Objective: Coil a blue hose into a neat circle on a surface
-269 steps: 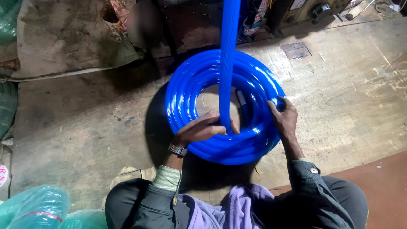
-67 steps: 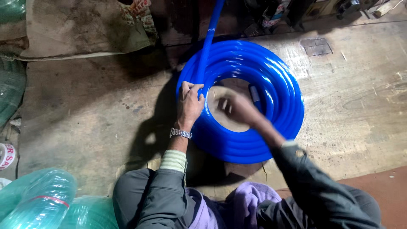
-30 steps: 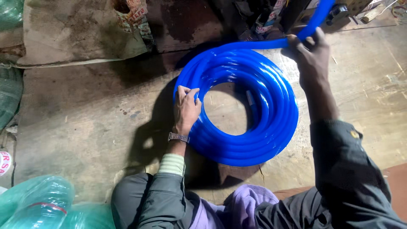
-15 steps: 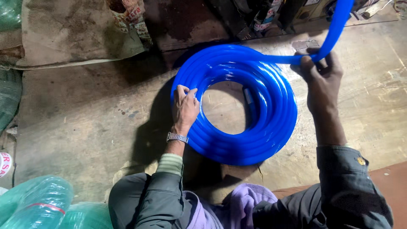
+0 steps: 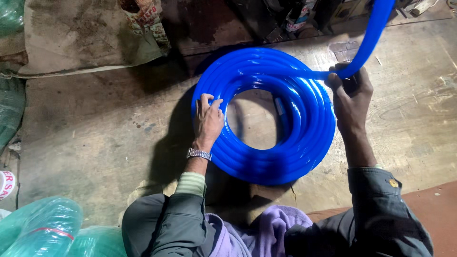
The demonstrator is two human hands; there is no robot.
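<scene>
The blue hose coil (image 5: pixel 266 119) lies flat on the concrete floor (image 5: pixel 95 123) right in front of you, its rings stacked into a thick ring with bare floor showing through the middle. Your left hand (image 5: pixel 208 121) is pressed down on the coil's left side, fingers curled over the inner edge, grip closed on the rings there, a metal wristwatch (image 5: pixel 199 153) just behind it on the wrist. Over on the far right edge of the coil, your right hand (image 5: pixel 351 93) has its grip wrapped tight around the loose hose length (image 5: pixel 369 40), which rises from that hand up and away out of the top of the view. Between your two hands, the coil's open centre; below them, your dark sleeves and a purple cloth (image 5: pixel 266 233) in your lap. Well off to the left of your left hand, low down, sit green translucent hose bundles (image 5: pixel 43 228). Beyond the coil, up past both grips, a grey sack (image 5: pixel 81 38) lies along the floor's far edge.
</scene>
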